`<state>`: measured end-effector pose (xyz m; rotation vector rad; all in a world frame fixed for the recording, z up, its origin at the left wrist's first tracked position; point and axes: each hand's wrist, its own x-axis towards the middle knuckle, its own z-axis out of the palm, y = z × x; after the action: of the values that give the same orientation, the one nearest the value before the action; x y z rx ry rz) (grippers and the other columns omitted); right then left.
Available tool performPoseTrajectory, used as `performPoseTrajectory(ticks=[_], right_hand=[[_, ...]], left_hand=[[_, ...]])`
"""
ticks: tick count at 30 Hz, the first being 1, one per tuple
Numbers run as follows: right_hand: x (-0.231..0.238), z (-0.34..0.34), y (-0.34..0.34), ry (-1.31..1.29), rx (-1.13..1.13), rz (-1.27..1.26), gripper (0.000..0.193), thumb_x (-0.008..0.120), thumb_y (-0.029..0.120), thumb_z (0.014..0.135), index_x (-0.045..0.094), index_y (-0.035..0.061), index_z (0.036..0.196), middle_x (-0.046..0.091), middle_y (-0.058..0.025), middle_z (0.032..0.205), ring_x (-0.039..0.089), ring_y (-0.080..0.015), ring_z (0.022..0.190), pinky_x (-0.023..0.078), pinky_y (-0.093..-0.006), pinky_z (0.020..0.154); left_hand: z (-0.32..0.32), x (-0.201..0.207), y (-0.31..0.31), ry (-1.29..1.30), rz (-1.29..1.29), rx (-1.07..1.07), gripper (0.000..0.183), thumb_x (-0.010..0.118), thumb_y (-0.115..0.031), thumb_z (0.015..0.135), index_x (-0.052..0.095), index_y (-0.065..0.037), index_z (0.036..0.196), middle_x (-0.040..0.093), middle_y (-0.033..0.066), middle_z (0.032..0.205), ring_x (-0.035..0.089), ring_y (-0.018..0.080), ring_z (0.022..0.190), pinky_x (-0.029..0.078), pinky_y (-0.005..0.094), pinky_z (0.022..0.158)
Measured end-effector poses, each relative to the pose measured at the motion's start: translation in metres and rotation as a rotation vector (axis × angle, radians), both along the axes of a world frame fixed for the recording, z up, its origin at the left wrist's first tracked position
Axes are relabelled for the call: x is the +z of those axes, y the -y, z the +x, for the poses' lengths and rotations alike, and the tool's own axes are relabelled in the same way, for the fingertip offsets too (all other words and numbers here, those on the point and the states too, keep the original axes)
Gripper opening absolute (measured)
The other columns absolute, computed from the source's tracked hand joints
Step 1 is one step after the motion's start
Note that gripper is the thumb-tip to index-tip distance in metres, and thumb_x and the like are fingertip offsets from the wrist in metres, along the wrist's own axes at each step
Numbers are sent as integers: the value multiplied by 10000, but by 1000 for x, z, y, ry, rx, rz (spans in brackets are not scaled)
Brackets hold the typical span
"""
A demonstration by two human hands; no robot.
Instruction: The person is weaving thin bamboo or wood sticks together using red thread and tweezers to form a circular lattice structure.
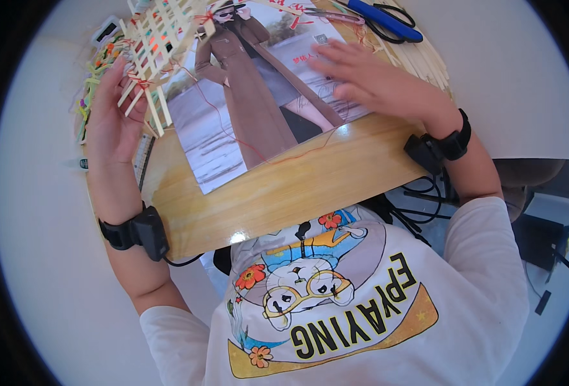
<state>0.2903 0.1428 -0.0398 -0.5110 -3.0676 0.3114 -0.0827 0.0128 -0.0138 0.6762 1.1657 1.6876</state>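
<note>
My left hand [116, 119] holds the lower left edge of a lattice [163, 40] woven from pale thin wooden strips, its fingers partly hidden behind the strips. Red thread is tied around several of the lattice's crossings and corners. From it a long loose end of red thread [219, 118] trails across a magazine [259, 122] with a person in a long brown coat on its cover. The lattice is tilted over the magazine's far left part. My right hand [369, 78] hovers at the magazine's right side, fingers stretched and apart, with nothing visible in it.
Blue-handled scissors or pliers [387, 20] and pink-handled scissors [339, 16] lie at the far right, beside a pile of loose wooden strips [419, 61]. Colourful cords [94, 80] sit at the left edge. A ruler [144, 159] rests on the wooden table [284, 186] by my left wrist.
</note>
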Motion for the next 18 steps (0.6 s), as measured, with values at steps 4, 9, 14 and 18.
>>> performPoseTrajectory(ticks=[4, 9, 14, 18], right_hand=[[14, -6, -2, -179, -185, -59, 439, 459, 307, 982, 486, 59, 1343, 383, -145, 1452, 294, -289, 1378, 227, -394, 1126], [39, -62, 39, -461, -211, -824, 374, 518, 256, 968, 559, 18, 1254, 572, -104, 1276, 515, -207, 1211, 362, -315, 1041], [24, -101, 56, -661, -260, -1303, 341, 577, 285, 929, 633, 1, 1109, 671, -87, 972, 613, -97, 836, 474, -268, 775], [9, -101, 54, -744, -138, -1325, 292, 552, 250, 945, 635, -4, 1063, 633, -37, 775, 560, -75, 680, 456, -251, 653]], left_hand=[[24, 6, 1, 13, 3, -67, 342, 595, -223, 914, 577, 14, 1160, 678, 95, 993, 662, 134, 867, 555, 250, 742], [43, 8, 4, -8, -57, -59, 306, 598, -232, 913, 602, -6, 1120, 683, 81, 966, 669, 126, 835, 548, 225, 670], [48, 2, -2, 0, -95, -194, 277, 574, -253, 934, 617, -21, 1079, 683, 61, 928, 672, 112, 786, 555, 213, 651], [50, -10, -2, -23, -130, -209, 316, 551, -278, 949, 609, 0, 1087, 682, 59, 918, 668, 109, 734, 563, 221, 626]])
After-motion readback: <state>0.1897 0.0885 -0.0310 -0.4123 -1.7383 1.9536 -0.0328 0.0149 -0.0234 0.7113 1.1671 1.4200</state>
